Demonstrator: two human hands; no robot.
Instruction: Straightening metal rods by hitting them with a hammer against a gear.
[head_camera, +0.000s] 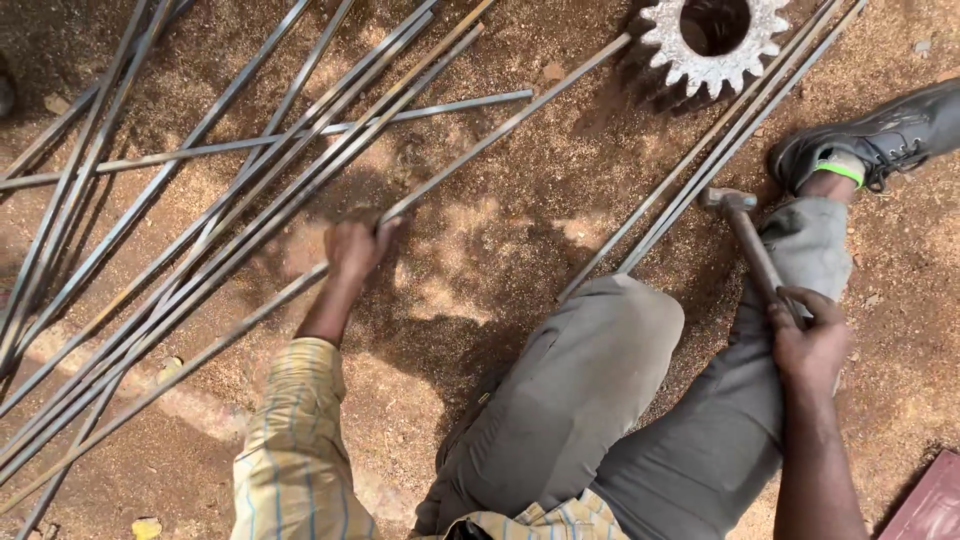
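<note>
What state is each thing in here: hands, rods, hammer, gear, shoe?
Left hand: closed around one long rod.
Right hand: gripping the hammer by its handle, head raised above the leg.
Loose rods: lying crossed on dirt.
Gear: flat on ground.
Shoe: laced, worn.

Grey rods (200, 230); yellow plaid sleeve (290, 450); black shoe (880, 135).

A toothed gear wheel (714, 40) (pale metal) on dirt ground (500, 250).

one toothed grey metal gear wheel (714, 38), one wooden-handled steel hammer (748, 243), one black leather shoe (880, 135), many thin grey steel rods (250, 215), uncounted.
</note>
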